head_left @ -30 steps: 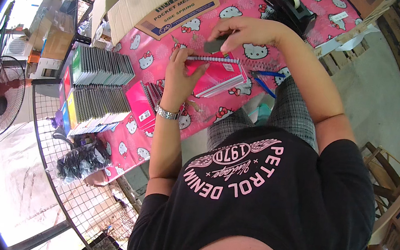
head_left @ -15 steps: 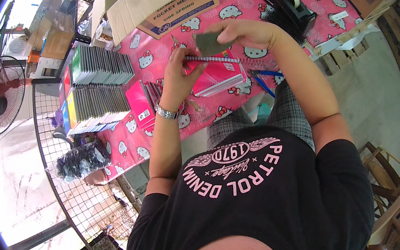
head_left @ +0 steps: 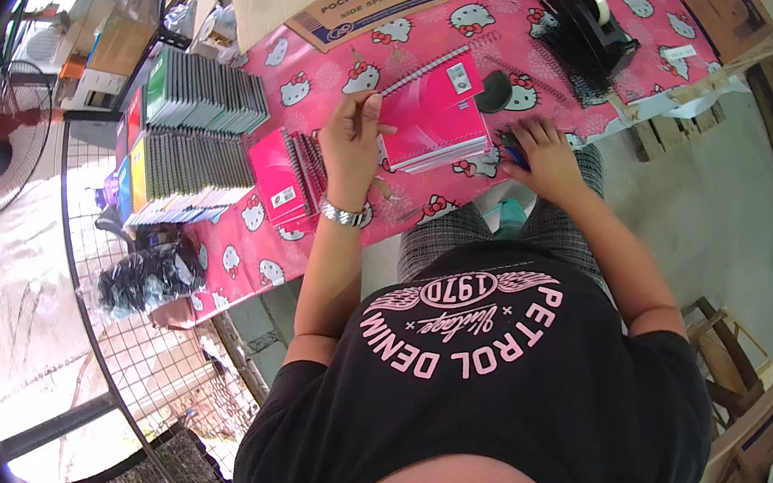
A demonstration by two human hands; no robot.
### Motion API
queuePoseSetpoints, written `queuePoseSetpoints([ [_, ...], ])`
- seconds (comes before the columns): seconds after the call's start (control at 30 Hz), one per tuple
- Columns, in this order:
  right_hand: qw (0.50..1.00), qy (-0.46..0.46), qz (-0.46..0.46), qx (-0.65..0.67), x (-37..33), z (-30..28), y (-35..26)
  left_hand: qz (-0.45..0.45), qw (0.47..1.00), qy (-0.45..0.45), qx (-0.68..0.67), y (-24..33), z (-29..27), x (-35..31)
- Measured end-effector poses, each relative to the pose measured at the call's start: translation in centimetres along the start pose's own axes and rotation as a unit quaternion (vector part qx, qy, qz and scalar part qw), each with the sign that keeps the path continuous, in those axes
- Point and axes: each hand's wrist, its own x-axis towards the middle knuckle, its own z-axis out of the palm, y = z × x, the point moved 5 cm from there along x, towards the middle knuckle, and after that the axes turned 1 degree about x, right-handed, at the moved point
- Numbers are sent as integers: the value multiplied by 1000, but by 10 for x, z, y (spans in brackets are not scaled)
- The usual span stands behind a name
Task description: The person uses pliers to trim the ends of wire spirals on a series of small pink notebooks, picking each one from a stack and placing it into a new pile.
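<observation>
A pink spiral notebook (head_left: 431,117) lies slanted on the table, its wire coil along the upper edge and more pink covers and white pages under it. Beside its left end is my left hand (head_left: 354,131), its fingers loosely bent and apart, with nothing seen in them. My right hand (head_left: 545,165) closes over a pair of blue-handled pliers (head_left: 513,151) at the table's near edge, and its palm hides most of the tool. A dark green rounded piece (head_left: 494,93) rests against the notebook's right end. Loose wire coils (head_left: 527,75) lie beyond it.
Several pink notebooks (head_left: 286,176) lean together left of my left wrist. Farther left stand tall stacks of spiral notebooks (head_left: 198,165). An open cardboard box (head_left: 376,9) sits at the back, a black tape dispenser (head_left: 589,25) at the back right. A fan (head_left: 1,146) stands far left.
My right hand has let go of the dark green piece and come down onto the pliers. My left hand has moved off the notebook's coil. The view has shifted slightly.
</observation>
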Motion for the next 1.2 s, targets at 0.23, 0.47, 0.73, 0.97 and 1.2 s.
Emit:
queuePoseSetpoints([
  [0.23, 975, 121, 96, 162, 9, -41, -12, 113, 990, 63, 49, 8, 7, -4],
  [0.47, 967, 115, -67, 216, 69, -85, -112, 26, 995, -1, 95, -1, 6, 2],
  [0.73, 981, 89, -102, 142, 81, -84, -136, 53, 991, 14, 120, -9, 0, -4],
  [0.97, 746, -203, 146, 617, 83, -55, -120, 170, 972, 105, 127, 10, -4, -22],
  [1.2, 912, 8, 24, 409, 64, -69, -63, 80, 959, 266, -56, -1, -86, -48],
])
